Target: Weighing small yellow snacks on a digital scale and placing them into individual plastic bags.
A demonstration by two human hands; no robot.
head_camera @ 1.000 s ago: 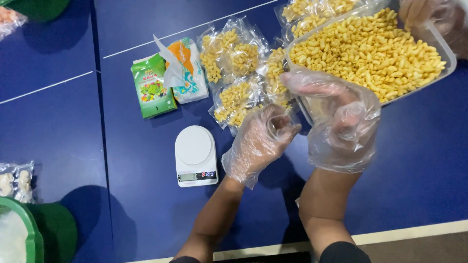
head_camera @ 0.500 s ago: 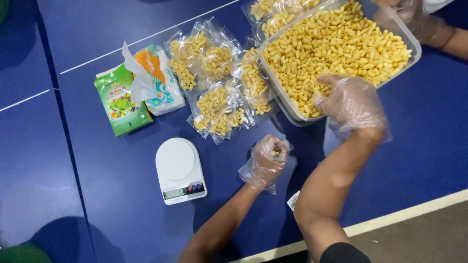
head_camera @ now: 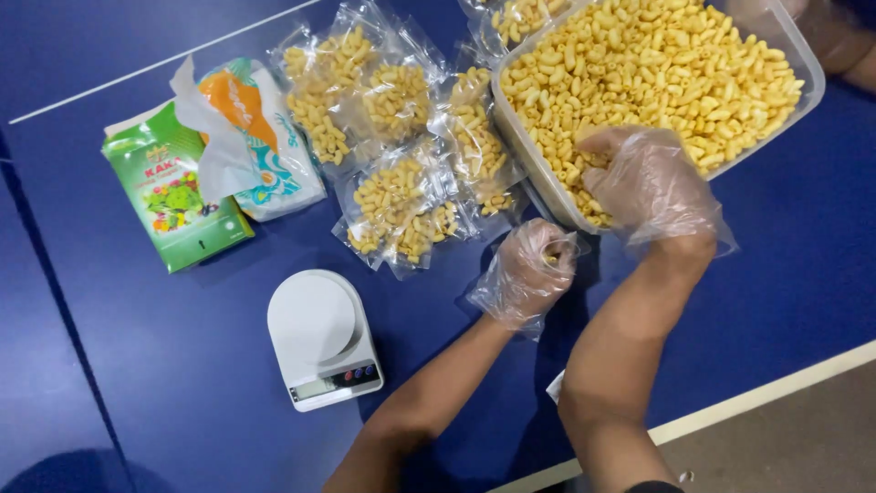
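Both my hands wear loose clear plastic gloves. My right hand (head_camera: pixel 650 180) reaches into a clear plastic tub (head_camera: pixel 815 89) full of yellow puffed snacks (head_camera: pixel 639 64), fingers curled around a scoop of them at the tub's near edge. My left hand (head_camera: pixel 531 271) sits just below the tub's near-left corner, fist-like, gripping a small clear bag with a few yellow pieces visible at its mouth. A white kitchen scale (head_camera: pixel 321 338) stands to the left of my left hand.
Several filled clear bags of snacks (head_camera: pixel 401 164) lie left of the tub. A green packet (head_camera: pixel 175 199) and a torn white, orange and teal packet (head_camera: pixel 248 137) lie further left. Another person's gloved hand (head_camera: pixel 826 32) holds the tub's far right corner. The blue table's pale front edge (head_camera: pixel 757 394) runs at lower right.
My right hand has pushed deeper into the snacks and closed on some. My left hand with the bag has moved up closer to the tub. The view has shifted, so everything sits lower and larger.
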